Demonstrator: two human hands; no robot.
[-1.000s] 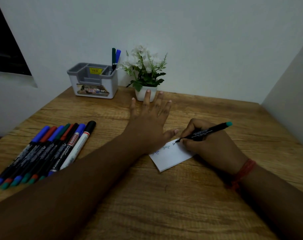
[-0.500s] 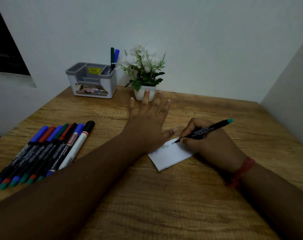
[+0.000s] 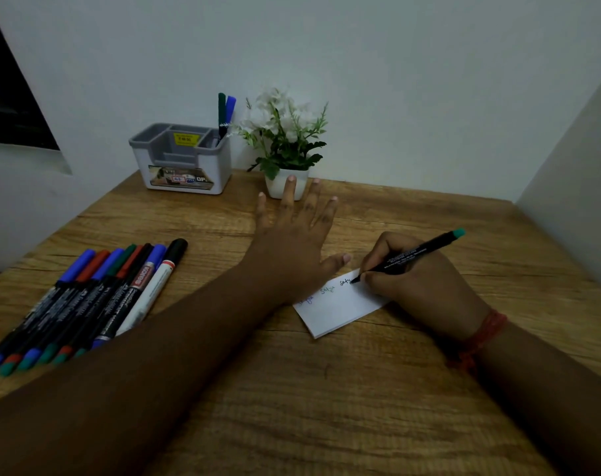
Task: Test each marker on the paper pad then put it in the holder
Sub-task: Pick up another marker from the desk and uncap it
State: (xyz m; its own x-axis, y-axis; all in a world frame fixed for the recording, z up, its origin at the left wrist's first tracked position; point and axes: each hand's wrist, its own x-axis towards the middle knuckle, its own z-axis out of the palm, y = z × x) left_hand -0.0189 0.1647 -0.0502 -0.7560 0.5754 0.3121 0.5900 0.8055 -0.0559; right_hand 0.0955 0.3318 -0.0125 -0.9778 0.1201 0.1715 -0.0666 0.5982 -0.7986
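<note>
Marker is in my right hand, grip pinched around the barrel near the tip, teal end cap pointing up and away to the right. The tip is touching the pad at its far right corner, right at the end of a third scribble; 2 other scribbles sit to the left of it along the same edge. My left hand is flat with fingers spread, nothing in that grip, heel resting on the pad's left end to pin it down.

My take on doing this bit well: keep the pressure light, finish the stroke before running off the paper since there's barely any pad left on that side, and don't lift the left hand until the tip is off, or the pad will skate on the surface. Can't see this marker's cap anywhere, so I'd check for it before dropping the marker in.

The holder sits at the back left against the wall, well apart from the pad, with 2 markers already standing in its right compartment. A potted plant is just beside it. A row of about 8 untested markers lies on the left, partly under my left forearm.
</note>
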